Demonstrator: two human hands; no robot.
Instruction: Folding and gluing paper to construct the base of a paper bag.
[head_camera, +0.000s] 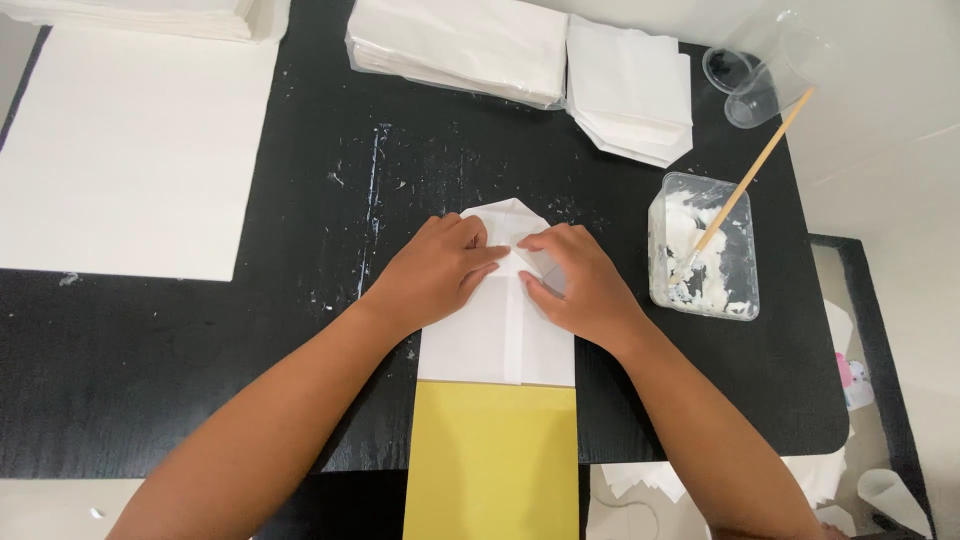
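We are pressing both hands flat on a folded white paper bag (497, 335) lying at the middle of the black table (200, 380); our left hand (435, 272) and right hand (580, 285) are not clenching anything, fingertips meeting on a small folded flap. Just below our hands a yellow card (492, 460) is sticking out of the bag's near end. Beyond our fingers two stacks of white bags (520, 50) are sitting. Right of the right hand a clear tub of white paste (705, 250) is holding a wooden stick (755, 170), with clear cups (745, 80) behind. Far left, a large white sheet (130, 150) is lying.
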